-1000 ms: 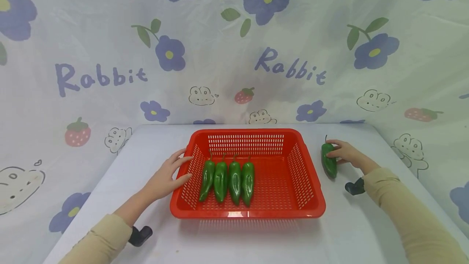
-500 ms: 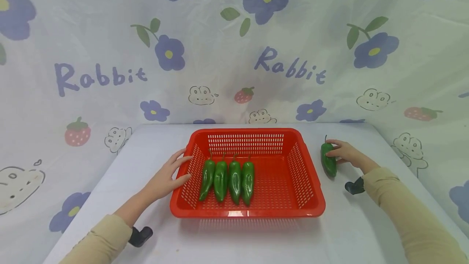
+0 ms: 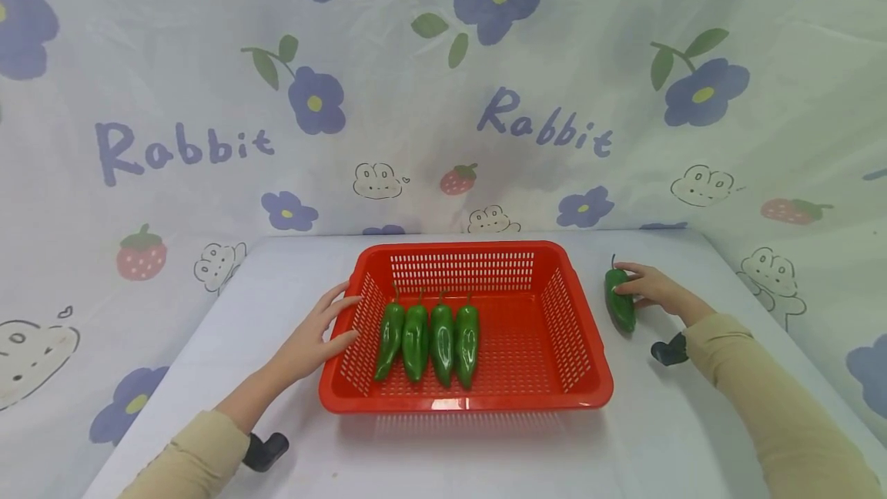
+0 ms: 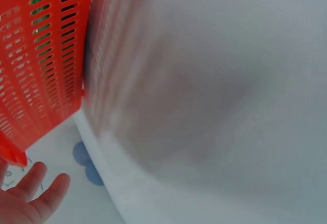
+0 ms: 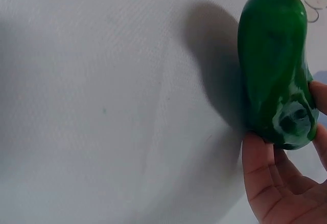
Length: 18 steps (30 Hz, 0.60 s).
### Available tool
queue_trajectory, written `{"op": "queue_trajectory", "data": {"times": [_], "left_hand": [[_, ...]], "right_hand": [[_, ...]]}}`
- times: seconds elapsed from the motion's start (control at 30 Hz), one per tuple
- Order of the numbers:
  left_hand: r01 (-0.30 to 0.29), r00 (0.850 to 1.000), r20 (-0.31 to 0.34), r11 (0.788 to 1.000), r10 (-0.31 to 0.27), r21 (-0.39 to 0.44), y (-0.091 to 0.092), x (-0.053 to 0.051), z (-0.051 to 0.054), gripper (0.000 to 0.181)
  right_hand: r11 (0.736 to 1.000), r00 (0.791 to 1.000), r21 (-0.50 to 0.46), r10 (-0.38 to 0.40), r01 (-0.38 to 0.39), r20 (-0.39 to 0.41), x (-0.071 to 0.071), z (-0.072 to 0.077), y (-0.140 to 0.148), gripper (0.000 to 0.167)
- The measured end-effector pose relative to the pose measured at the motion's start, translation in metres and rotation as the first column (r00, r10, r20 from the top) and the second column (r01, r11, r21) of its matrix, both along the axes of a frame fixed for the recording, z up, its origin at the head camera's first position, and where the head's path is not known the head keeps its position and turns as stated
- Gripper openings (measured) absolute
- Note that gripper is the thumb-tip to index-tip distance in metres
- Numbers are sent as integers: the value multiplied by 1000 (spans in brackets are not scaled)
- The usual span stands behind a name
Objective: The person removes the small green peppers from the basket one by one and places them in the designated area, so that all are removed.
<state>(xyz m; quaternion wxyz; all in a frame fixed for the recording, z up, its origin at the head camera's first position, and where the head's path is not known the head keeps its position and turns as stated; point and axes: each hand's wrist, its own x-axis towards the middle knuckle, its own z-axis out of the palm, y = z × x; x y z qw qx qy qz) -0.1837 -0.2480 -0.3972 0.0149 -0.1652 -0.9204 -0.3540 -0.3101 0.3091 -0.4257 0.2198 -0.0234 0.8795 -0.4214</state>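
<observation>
To the right of the red basket (image 3: 459, 404), the right hand (image 3: 654, 289) pinches a green pepper (image 3: 621, 308) between thumb and fingers; whether the pepper touches the bench (image 3: 450, 460) I cannot tell. Across at the opposite rim, the left hand (image 3: 308, 341) lies with fingers spread wide, its pressure unclear. Four more peppers (image 3: 442, 345) lie side by side in the basket's left half, stems toward the far wall. The held pepper looks glossy, so a light pinch could let it slip or turn. The right rim stands between it and the inside; carried too low, it might catch there. A shove from the left hand could slide the basket. The right half of the basket floor gives room, while a printed cloth (image 3: 416, 98) backs the bench's far edge.
</observation>
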Motion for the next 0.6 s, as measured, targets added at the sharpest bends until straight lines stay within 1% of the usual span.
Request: {"op": "queue_trajectory", "data": {"times": [0.3,0.6], "left_hand": [[-1,1000,17,1000,1,18,0,1,-1,52],[5,1000,25,999,-5,31,1,1,1,51]], "right_hand": [[999,999,6,36,-36,3,2,2,0,75],[999,999,7,45,-45,10,1,5,1,75]]}}
